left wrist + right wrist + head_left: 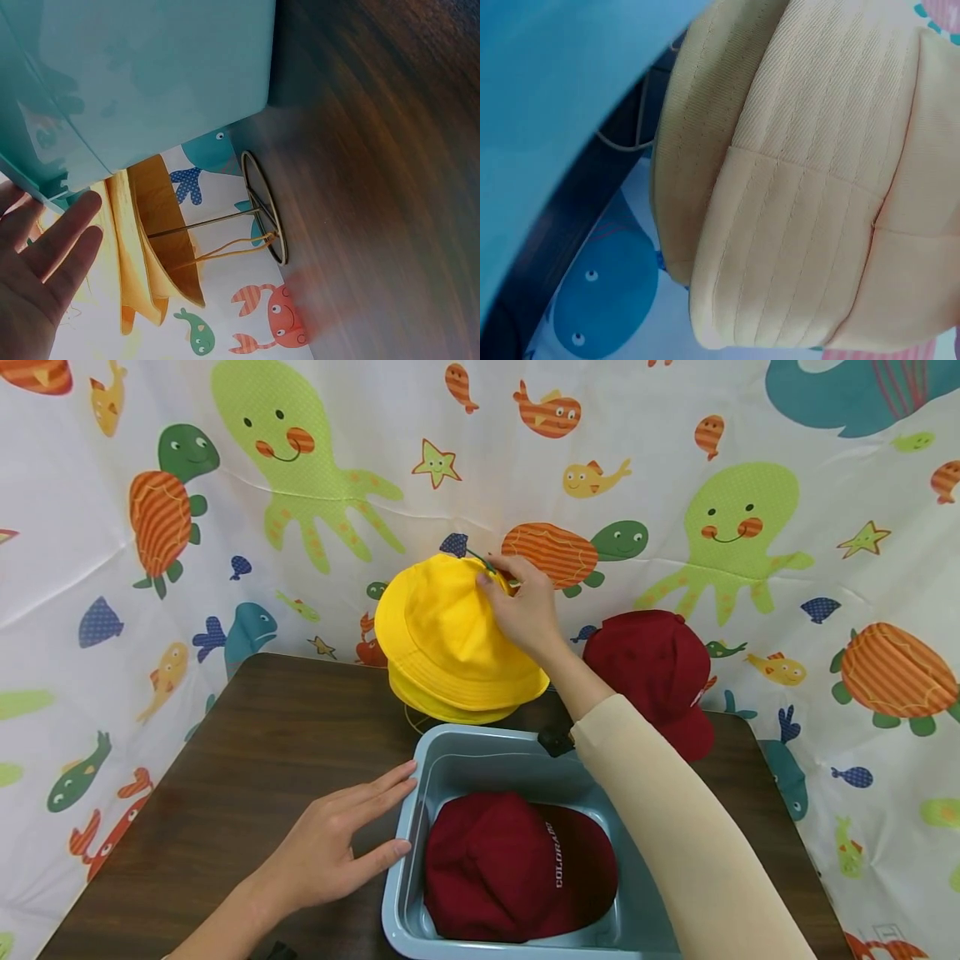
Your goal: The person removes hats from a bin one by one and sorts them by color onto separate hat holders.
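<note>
A yellow bucket hat (457, 635) sits over another yellow hat (465, 714) on a thin wire stand (274, 217) at the back of the table. My right hand (525, 602) pinches the upper hat at its crown, from the right. In the right wrist view the stitched brim (802, 240) fills the middle. My left hand (330, 843) has its fingers extended, with fingertips at the left rim of a blue plastic tub (408, 860). Inside the tub lies a dark red cap (487, 868) with white lettering, its bill toward the right.
A second dark red cap (648, 668) is propped at the back right, behind my right forearm. The dark wooden table (300, 735) ends against a white curtain (480, 485) printed with sea animals.
</note>
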{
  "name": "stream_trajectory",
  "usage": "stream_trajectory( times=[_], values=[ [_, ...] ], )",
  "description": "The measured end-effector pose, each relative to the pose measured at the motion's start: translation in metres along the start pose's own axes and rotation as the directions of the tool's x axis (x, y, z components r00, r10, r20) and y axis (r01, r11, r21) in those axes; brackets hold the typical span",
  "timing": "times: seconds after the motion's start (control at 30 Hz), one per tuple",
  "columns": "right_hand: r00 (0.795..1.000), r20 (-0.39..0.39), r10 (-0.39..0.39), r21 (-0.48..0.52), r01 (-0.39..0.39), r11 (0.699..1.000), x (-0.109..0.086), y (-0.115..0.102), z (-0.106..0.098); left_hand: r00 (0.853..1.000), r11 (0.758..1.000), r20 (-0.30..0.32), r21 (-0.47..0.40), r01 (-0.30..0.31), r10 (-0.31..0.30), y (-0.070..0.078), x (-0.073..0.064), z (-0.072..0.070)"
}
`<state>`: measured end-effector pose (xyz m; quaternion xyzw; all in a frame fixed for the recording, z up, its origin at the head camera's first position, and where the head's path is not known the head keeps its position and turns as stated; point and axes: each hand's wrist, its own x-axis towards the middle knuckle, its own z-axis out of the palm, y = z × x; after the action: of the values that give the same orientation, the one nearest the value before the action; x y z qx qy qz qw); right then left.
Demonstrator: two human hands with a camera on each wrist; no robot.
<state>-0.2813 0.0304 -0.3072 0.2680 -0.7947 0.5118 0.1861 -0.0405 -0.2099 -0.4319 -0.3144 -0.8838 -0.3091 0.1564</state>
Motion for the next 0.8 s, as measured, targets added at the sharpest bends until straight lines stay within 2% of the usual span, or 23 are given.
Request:
stream_trajectory(
  times=[0.23, 0.43, 0.6, 0.8],
  values=[
    [0.999, 0.041, -0.012, 0.104, 0.008, 0.995, -0.005, -0.001, -0.021, 1.000, 1.000, 0.002, 0.016, -0.026, 0.026, 0.002, 0.005, -0.006],
    [0.999, 0.009, 0.043, 0.050, -0.043, 0.998, -0.006, 0.002, -0.041, 0.999, 0.999, -0.022, 0.013, -0.037, 0.038, -0.003, 0.015, -0.015],
    [0.992, -0.002, 0.129, -0.005, -0.129, 0.992, -0.010, 0.009, -0.051, 0.992, 0.998, -0.114, 0.043, -0.045, 0.049, -0.012, 0.028, -0.024],
    [0.970, 0.012, 0.241, -0.048, -0.240, 0.969, -0.017, 0.019, -0.055, 0.970, 1.000, -0.242, 0.005, -0.012, 0.013, -0.028, 0.043, -0.032]
  ],
)
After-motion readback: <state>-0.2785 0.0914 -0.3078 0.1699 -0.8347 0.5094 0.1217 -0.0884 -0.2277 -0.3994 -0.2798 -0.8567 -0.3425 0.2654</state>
